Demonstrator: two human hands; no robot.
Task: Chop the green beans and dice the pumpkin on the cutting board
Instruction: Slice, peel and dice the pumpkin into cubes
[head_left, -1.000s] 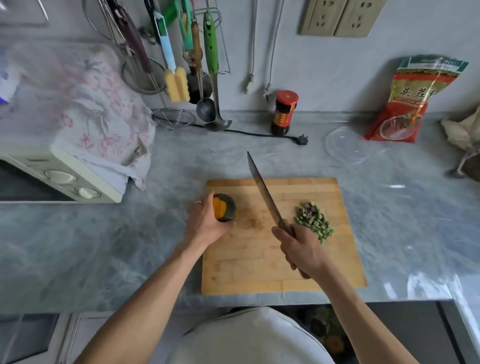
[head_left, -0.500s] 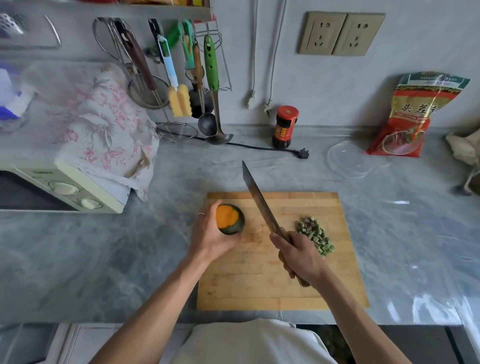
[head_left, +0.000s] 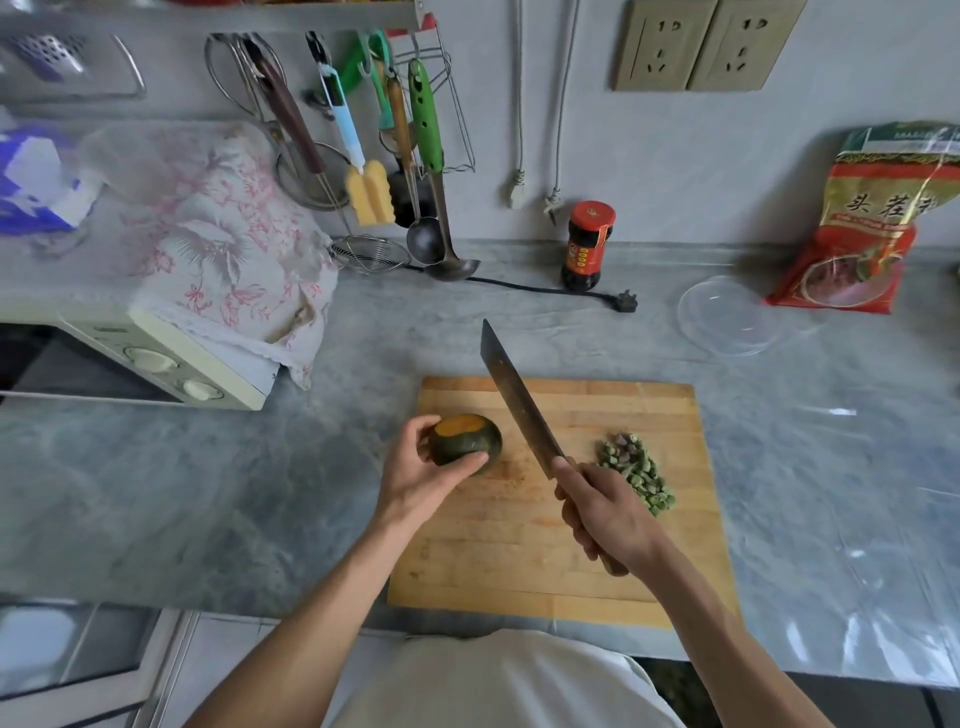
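Wooden and pale, a cutting board (head_left: 566, 525) is seen from the head camera, lying on a grey marbled counter (head_left: 260, 493). At the board's left edge, a small dark-green pumpkin (head_left: 466, 439) with an orange cut face turned upward is gripped by the left hand (head_left: 423, 475), fingers and thumb curled around it. A cleaver (head_left: 519, 402) is held by the right hand (head_left: 605, 512), whose fingers are wrapped around the wooden handle; the blade is angled up and away, just to the right of the pumpkin and not touching it. To the right of the blade, on the board, a heap of chopped green beans (head_left: 636, 473) is piled.

Further back on the counter, a dark sauce jar (head_left: 587, 244) with a red lid is stood near the wall, and a clear plastic lid (head_left: 730, 314) is laid beside a red food packet (head_left: 865, 218). At the left, a cream microwave (head_left: 156, 358) is draped with a floral cloth (head_left: 218, 244). Ladles and utensils (head_left: 410, 156) are hung on the wall above.
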